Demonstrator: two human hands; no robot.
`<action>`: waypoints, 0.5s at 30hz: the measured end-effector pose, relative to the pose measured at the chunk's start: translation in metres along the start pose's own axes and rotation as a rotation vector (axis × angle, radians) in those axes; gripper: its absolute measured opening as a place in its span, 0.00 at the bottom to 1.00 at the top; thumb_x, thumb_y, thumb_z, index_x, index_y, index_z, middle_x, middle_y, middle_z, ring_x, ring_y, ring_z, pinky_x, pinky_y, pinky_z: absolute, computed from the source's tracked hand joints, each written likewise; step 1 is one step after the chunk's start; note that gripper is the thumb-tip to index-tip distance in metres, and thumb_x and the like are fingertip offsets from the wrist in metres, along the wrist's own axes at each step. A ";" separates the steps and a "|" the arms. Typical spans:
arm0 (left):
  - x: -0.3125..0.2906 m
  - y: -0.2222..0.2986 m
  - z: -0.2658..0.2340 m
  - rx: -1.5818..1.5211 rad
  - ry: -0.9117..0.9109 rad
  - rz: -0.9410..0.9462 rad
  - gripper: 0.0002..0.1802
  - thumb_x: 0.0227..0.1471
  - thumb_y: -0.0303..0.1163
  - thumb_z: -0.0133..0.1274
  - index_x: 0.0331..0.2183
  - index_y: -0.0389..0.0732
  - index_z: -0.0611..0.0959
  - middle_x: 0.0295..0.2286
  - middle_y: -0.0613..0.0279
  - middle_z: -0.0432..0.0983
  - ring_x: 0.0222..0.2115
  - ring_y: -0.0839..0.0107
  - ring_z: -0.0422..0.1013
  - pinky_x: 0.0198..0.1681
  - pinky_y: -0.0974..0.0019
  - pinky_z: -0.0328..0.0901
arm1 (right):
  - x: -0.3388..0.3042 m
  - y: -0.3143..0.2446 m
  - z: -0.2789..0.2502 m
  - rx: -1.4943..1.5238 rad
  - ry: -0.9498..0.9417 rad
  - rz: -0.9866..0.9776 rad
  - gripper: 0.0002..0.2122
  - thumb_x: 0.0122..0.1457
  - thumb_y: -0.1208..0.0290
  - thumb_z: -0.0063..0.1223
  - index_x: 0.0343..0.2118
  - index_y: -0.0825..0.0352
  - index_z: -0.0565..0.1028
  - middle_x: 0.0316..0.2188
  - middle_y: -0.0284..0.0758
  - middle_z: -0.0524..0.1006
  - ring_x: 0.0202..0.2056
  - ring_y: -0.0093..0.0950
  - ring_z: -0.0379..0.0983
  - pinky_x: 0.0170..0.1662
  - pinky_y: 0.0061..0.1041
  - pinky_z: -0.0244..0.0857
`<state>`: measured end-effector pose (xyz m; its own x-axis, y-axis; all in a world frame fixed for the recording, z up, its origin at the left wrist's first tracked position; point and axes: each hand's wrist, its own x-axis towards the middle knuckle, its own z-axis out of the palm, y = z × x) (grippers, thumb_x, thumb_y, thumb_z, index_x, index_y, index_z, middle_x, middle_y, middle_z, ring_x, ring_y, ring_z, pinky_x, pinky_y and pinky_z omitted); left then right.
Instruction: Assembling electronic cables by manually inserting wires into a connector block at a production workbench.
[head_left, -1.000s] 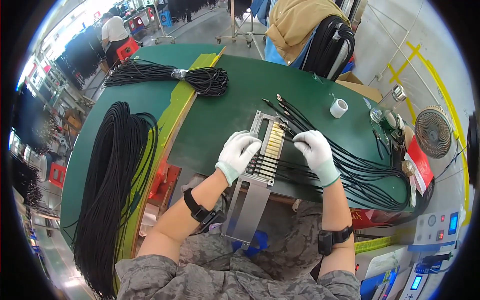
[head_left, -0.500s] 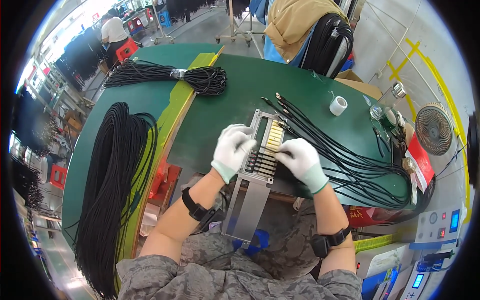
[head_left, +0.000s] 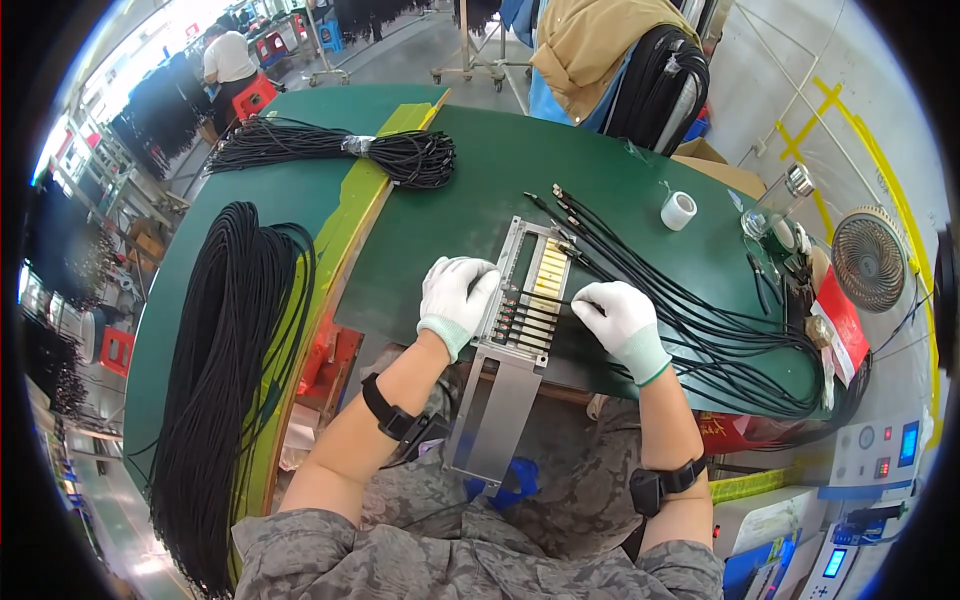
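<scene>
Pinching a black cable (head_left: pixel 545 297), the right hand (head_left: pixel 620 318) stands beside the metal fixture (head_left: pixel 514 353), which crosses the near edge of the green table (head_left: pixel 445 225). The left hand (head_left: pixel 455 298) curls at its left side; its grip I cannot tell. Near slots (head_left: pixel 530 323) already carry cables; far yellow slots (head_left: pixel 552 263) show uncovered. Loose cables (head_left: pixel 720 335) crowd the right; leftward, hands have room until the yellow strip (head_left: pixel 365 205).

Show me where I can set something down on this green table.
Free: green tabletop between the tied bundle and metal fixture, and between the yellow strip and left hand. Crowded: right of the fixture, where black cables lie around the right hand.
</scene>
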<state>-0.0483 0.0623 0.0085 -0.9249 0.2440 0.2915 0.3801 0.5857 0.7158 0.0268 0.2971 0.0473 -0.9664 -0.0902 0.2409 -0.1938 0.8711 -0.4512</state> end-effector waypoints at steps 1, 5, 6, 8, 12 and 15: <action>0.000 -0.004 0.001 0.024 0.032 0.057 0.10 0.52 0.38 0.52 0.29 0.43 0.83 0.33 0.61 0.78 0.40 0.59 0.70 0.50 0.58 0.59 | 0.000 0.002 -0.001 -0.001 0.000 0.001 0.07 0.53 0.65 0.54 0.27 0.61 0.78 0.24 0.36 0.77 0.31 0.38 0.74 0.35 0.37 0.67; -0.001 -0.011 0.003 0.066 0.065 0.133 0.11 0.54 0.37 0.49 0.31 0.42 0.83 0.31 0.60 0.78 0.38 0.59 0.70 0.48 0.59 0.60 | -0.001 0.006 -0.002 -0.008 -0.031 0.012 0.07 0.53 0.64 0.53 0.27 0.61 0.78 0.24 0.36 0.77 0.31 0.38 0.74 0.35 0.37 0.66; 0.000 -0.010 0.003 0.059 0.034 0.097 0.12 0.55 0.38 0.49 0.32 0.44 0.83 0.32 0.61 0.78 0.40 0.60 0.70 0.52 0.57 0.58 | -0.001 0.006 -0.003 -0.003 -0.032 0.004 0.07 0.53 0.64 0.53 0.27 0.61 0.78 0.24 0.37 0.77 0.31 0.38 0.74 0.35 0.37 0.66; 0.000 -0.011 0.002 0.052 0.003 0.061 0.12 0.55 0.39 0.48 0.32 0.45 0.84 0.33 0.61 0.78 0.43 0.61 0.70 0.56 0.55 0.55 | -0.001 0.006 -0.003 0.008 -0.034 -0.012 0.07 0.53 0.64 0.53 0.27 0.61 0.78 0.24 0.37 0.77 0.31 0.39 0.74 0.35 0.37 0.67; 0.000 -0.009 0.002 0.030 -0.024 0.057 0.13 0.55 0.41 0.48 0.33 0.46 0.84 0.36 0.58 0.78 0.43 0.59 0.69 0.56 0.56 0.55 | 0.000 0.005 0.001 0.025 0.003 -0.048 0.07 0.53 0.64 0.53 0.27 0.61 0.78 0.24 0.38 0.77 0.31 0.39 0.74 0.34 0.38 0.67; 0.000 -0.002 0.005 -0.091 -0.029 0.252 0.13 0.53 0.42 0.51 0.36 0.48 0.85 0.44 0.51 0.75 0.48 0.52 0.66 0.55 0.55 0.57 | 0.003 0.002 0.006 -0.042 0.008 -0.007 0.07 0.53 0.64 0.53 0.27 0.61 0.78 0.24 0.38 0.77 0.31 0.39 0.74 0.34 0.38 0.67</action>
<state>-0.0486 0.0646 0.0041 -0.8002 0.3965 0.4499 0.5951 0.4324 0.6774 0.0227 0.2953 0.0415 -0.9636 -0.0929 0.2508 -0.1932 0.8901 -0.4128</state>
